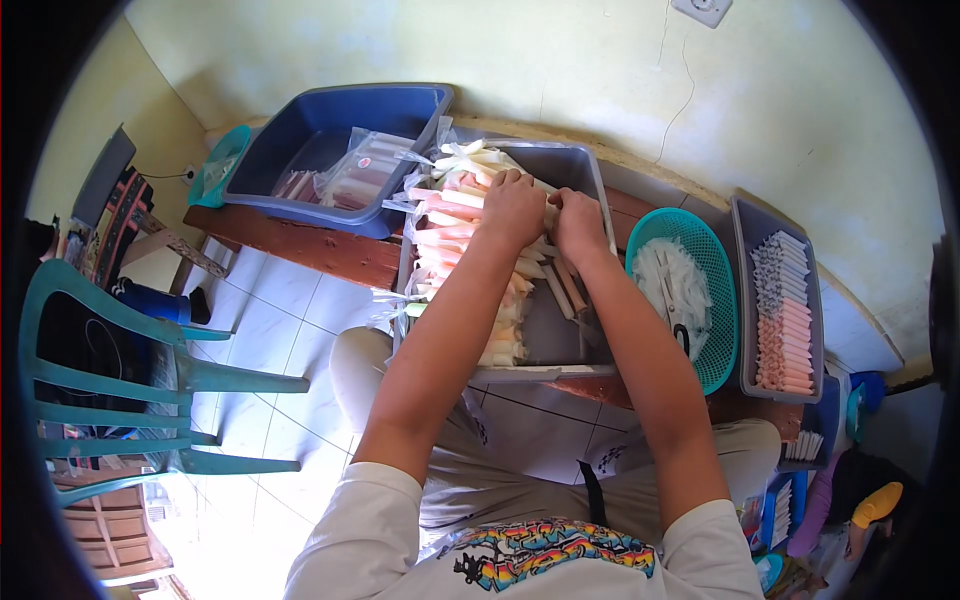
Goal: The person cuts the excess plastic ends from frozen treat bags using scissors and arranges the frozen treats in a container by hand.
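Both my hands are together over the far part of a grey tub [540, 374]. The tub holds many tube-shaped ice pops [450, 235] in clear plastic, cream, pink and yellowish, piled along its left side. My left hand [515, 210] lies over the pile with its fingers curled. Close beside it, my right hand [580, 222] has its thumb and fingers pinched together. What the fingertips hold is hidden by the hands. Below them, a few brown ice pops [565, 288] lie on the tub's right side.
A dark blue tub [300, 135] with bagged tubes stands left. On the right are a green basket [725, 350] with plastic wrappers and scissors [672, 300], and another grey tub [745, 225] of wrapped sticks. A green chair [110, 375] stands left; a person [860, 500] is at lower right.
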Demonstrator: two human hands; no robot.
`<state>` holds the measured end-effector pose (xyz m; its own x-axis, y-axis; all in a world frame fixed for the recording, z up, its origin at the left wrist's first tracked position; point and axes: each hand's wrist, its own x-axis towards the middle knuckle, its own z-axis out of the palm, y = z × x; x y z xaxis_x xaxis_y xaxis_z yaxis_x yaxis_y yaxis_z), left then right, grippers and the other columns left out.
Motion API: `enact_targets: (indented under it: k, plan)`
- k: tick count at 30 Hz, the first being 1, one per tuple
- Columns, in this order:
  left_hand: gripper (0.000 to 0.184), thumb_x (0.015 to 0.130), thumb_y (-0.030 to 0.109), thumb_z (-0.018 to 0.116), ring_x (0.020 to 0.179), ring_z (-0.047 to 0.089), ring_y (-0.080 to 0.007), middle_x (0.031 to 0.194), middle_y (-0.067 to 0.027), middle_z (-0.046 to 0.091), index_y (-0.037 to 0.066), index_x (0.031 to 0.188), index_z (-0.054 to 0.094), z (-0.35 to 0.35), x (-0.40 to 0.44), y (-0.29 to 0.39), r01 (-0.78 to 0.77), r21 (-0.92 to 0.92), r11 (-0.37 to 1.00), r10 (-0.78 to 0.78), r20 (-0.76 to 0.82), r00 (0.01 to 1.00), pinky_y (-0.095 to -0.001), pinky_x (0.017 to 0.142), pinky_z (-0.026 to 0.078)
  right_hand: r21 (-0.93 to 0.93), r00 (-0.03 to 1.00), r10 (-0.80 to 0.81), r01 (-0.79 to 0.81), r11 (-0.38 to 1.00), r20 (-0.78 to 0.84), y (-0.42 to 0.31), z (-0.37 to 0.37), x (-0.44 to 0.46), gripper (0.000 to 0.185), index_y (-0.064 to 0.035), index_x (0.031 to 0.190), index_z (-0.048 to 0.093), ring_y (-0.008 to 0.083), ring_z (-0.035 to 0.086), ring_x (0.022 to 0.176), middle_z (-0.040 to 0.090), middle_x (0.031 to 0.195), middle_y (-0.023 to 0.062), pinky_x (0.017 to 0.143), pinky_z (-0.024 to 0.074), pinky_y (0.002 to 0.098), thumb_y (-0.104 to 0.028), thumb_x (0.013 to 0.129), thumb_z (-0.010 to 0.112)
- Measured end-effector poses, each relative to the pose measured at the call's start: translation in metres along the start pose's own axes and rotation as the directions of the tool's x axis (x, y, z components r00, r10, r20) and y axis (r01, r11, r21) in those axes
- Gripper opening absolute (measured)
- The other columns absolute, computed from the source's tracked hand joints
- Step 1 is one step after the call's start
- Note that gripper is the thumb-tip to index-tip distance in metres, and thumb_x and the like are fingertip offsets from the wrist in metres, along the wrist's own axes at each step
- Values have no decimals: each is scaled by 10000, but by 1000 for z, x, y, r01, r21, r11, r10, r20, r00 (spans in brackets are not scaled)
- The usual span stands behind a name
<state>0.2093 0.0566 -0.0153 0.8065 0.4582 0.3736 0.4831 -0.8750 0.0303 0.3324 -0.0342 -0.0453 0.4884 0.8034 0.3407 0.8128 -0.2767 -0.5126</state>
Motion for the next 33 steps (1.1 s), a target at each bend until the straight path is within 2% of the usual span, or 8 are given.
enact_targets:
  k: [4,7,10,15,18,24,28,33]
  plan:
    - [214,824,115,729,1189,676,-316,1097,-108,760,120,989,865,-6,1,0,3,-3,1000,-3,22,1000,-445,1135,483,20,1000,-1,1,1000,-12,-6,-7,-6,323,-49,1106,764,447,711,1112,756,1122,236,1001,571,530,62,803,745]
    - [236,839,95,711,1175,698,-329,1098,-115,778,113,1016,865,-16,2,-3,33,-83,996,-33,-5,999,-457,1117,497,33,997,-57,59,998,-59,-7,-9,-9,267,-18,1083,757,404,747,1039,784,1063,201,971,593,494,62,844,670]
    - [261,850,61,691,1131,728,-337,1100,-123,792,107,1041,863,-31,4,-5,62,-126,990,-68,-40,997,-462,1085,520,122,995,-59,68,990,-75,-4,-6,-8,286,-37,1075,756,432,729,1061,766,1061,224,968,584,519,82,817,719]
    - [274,873,32,666,1011,758,-347,1074,-141,795,97,1059,857,-52,-3,-11,41,-134,990,-54,-100,993,-468,1005,563,259,964,-160,214,942,-214,-10,-8,-5,214,-14,1021,738,383,767,912,770,946,199,845,623,461,92,846,675]
    - [274,882,27,663,1002,758,-355,1064,-151,795,89,1066,855,-56,-12,-18,69,-141,988,-76,-47,996,-483,983,565,340,956,-188,258,904,-225,-16,-13,-4,206,-11,1012,733,361,777,901,777,947,188,828,632,441,100,852,664]
    - [248,904,34,681,1017,752,-363,1064,-149,794,81,1082,847,-57,-23,-33,-12,-155,988,-6,-113,994,-491,969,559,398,961,-233,274,876,-149,-24,-20,-7,203,-3,1048,732,340,788,913,786,990,182,844,637,422,78,866,694]
    - [218,914,52,700,1026,749,-365,1068,-143,795,77,1077,843,-57,-28,-36,-5,-142,990,-8,-95,995,-489,980,557,443,964,-246,263,857,-99,-26,-21,-9,217,5,1088,731,334,791,933,790,1021,191,857,637,423,46,876,725]
    - [189,914,87,723,1029,744,-372,1065,-140,795,70,1062,840,-53,-31,-36,51,-172,984,-65,-73,995,-493,977,564,366,953,-299,298,882,-55,-27,-18,-10,246,-21,1160,753,405,763,1001,786,1087,205,898,611,477,-57,917,772]
